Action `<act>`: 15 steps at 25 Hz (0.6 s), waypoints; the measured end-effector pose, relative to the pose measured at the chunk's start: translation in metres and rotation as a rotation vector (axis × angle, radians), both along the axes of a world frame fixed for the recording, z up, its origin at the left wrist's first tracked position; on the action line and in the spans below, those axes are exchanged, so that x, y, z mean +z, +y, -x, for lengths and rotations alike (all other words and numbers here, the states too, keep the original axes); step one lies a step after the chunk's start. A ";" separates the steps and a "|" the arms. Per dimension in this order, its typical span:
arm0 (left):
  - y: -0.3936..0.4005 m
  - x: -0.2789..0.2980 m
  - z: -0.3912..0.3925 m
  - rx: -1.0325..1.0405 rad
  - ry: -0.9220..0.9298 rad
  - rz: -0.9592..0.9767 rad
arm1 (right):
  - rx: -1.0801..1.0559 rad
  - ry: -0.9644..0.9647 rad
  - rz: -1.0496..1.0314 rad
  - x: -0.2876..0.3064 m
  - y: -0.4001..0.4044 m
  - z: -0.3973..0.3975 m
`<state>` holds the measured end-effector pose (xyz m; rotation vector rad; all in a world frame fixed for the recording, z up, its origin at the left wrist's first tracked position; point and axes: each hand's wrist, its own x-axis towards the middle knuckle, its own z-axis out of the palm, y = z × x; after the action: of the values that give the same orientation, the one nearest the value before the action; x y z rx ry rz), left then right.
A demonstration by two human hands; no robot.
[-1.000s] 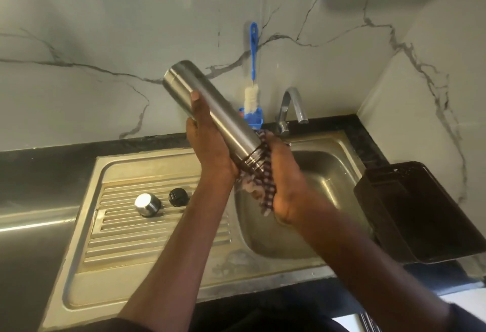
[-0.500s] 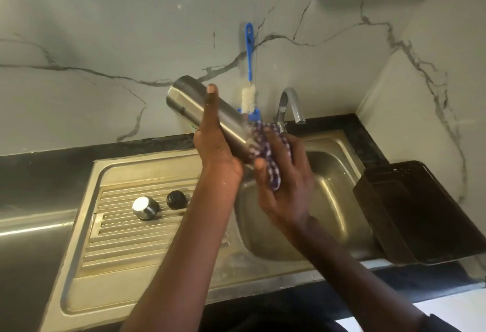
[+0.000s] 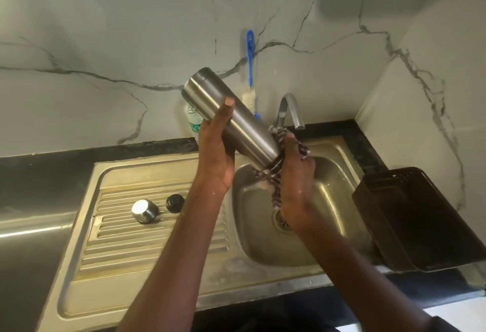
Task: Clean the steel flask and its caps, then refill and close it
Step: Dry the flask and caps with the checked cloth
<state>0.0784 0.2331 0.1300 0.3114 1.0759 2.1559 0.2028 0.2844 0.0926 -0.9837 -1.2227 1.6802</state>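
One cylindrical brushed-steel flask (image 3: 236,118) is held tilted over the steel sink basin (image 3: 326,189), the left hand (image 3: 217,152) with fingers curled round its body and the right hand (image 3: 294,173) gripping a checked cloth (image 3: 276,171) wrapped at its lower end. Two caps lie on the ribbed drainboard (image 3: 126,237), one rounded steel cap (image 3: 145,211) just beside one black cap (image 3: 174,203). No writing is legible.

Silver flask (image 3: 236,118), checked purple-and-white cloth (image 3: 276,173), blue-handled brush (image 3: 250,55) — black tray (image 3: 420,216), grey-veined white wall (image 3: 105,42).
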 end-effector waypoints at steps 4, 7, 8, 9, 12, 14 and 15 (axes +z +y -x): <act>0.002 0.013 -0.016 0.005 -0.198 -0.046 | -0.167 -0.292 -1.123 -0.026 -0.002 -0.006; 0.008 0.015 -0.017 0.001 -0.233 -0.018 | -0.089 -0.282 -0.982 -0.012 -0.033 -0.007; 0.007 0.011 -0.015 -0.002 -0.221 -0.014 | -0.016 -0.201 -0.687 0.000 -0.040 -0.007; 0.004 0.006 -0.012 -0.005 -0.216 -0.013 | 0.069 -0.108 -0.347 0.014 -0.040 -0.006; -0.006 0.000 -0.005 -0.017 -0.208 0.005 | 0.380 -0.129 0.400 0.043 -0.017 -0.010; -0.013 -0.002 0.001 -0.020 -0.171 0.046 | 0.528 -0.111 0.566 0.053 -0.012 -0.016; -0.017 -0.003 0.006 -0.021 -0.156 0.051 | 0.546 -0.106 0.585 0.054 -0.011 -0.018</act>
<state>0.0728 0.2164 0.1267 0.1282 1.0324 2.0925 0.2209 0.2732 0.1466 -1.1508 -1.1527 2.5387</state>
